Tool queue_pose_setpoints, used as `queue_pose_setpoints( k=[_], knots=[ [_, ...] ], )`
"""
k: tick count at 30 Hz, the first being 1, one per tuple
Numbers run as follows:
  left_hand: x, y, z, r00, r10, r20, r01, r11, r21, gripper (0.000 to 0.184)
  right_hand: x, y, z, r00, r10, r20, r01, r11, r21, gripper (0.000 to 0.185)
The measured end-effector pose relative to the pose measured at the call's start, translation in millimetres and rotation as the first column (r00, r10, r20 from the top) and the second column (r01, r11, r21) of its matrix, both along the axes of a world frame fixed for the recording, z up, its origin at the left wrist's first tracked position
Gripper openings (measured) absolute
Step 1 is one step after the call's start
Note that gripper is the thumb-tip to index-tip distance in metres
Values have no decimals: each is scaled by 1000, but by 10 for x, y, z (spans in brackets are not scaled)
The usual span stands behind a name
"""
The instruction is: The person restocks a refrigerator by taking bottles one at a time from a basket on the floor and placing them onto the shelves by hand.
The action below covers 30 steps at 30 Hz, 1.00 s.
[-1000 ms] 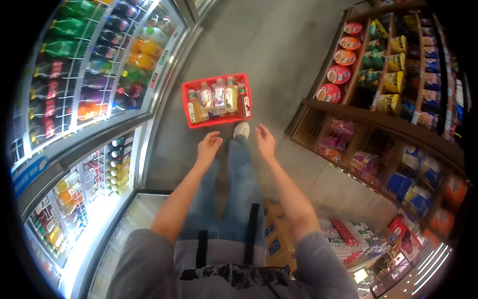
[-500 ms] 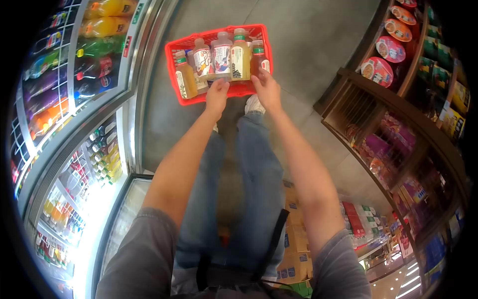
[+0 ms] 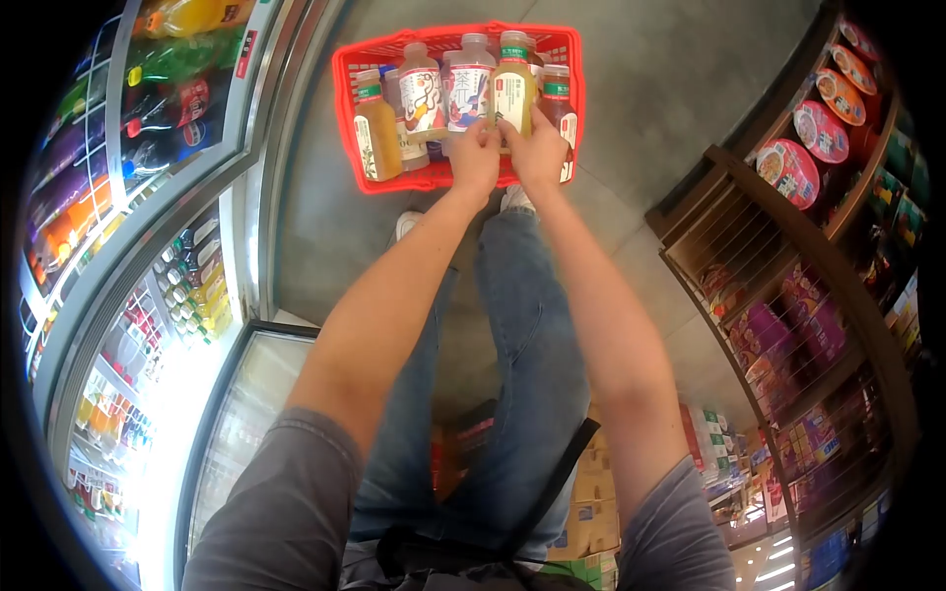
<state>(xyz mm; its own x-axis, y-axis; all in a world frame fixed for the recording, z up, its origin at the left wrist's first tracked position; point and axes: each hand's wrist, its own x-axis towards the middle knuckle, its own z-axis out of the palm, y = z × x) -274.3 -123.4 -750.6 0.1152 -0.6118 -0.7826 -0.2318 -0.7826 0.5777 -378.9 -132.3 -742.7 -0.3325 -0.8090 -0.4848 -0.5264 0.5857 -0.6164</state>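
A red basket (image 3: 347, 74) on the grey floor holds several bottles. Among them are an amber bottle (image 3: 382, 133) at the left, two with white printed labels, a yellow-green bottle (image 3: 512, 84) and a dark reddish bottle (image 3: 557, 94) at the right. My right hand (image 3: 537, 156) has its fingers closed at the lower part of the yellow-green bottle. Close beside it, my left hand (image 3: 475, 160) is closed below a white-labelled bottle (image 3: 469, 89); what its fingertips hold, if anything, is hidden.
At the left, a lit drinks cooler (image 3: 261, 108) has an open glass door (image 3: 236, 424) below. Dark wooden shelves (image 3: 769, 212) with bowl noodles (image 3: 788, 172) and packets stand at the right. Cardboard boxes (image 3: 591, 483) are beside my legs (image 3: 527, 345).
Both hands have moved forward to the bottles and come together, their fingers closing. The basket appears nearer and larger in view, and the shelves at the right have shifted across the view.
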Motion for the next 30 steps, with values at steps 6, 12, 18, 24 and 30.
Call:
queue_pose_setpoints(
  k=[6, 12, 18, 24, 30],
  knots=[
    [-7, 54, 81, 997, -34, -75, 36, 999, 25, 39, -60, 48, 48, 998, -64, -26, 66, 996, 64, 49],
    [62, 430, 128, 911, 255, -325, -258, 966, 33, 25, 5, 296, 265, 995, -96, -16, 97, 982, 160, 41],
    [253, 541, 709, 929, 165, -331, -140, 985, 100, 28, 68, 504, 736, 987, -149, 66, 133, 972, 196, 36],
    [415, 636, 1739, 908, 175, -381, -191, 982, -4, 39, 197, 669, 1833, 967, -197, 161, 194, 980, 37, 44],
    [911, 645, 3347, 887, 35, -460, -61, 997, -43, 73, 475, 747, 3511, 973, -79, 217, 95, 993, -65, 41]
  ],
)
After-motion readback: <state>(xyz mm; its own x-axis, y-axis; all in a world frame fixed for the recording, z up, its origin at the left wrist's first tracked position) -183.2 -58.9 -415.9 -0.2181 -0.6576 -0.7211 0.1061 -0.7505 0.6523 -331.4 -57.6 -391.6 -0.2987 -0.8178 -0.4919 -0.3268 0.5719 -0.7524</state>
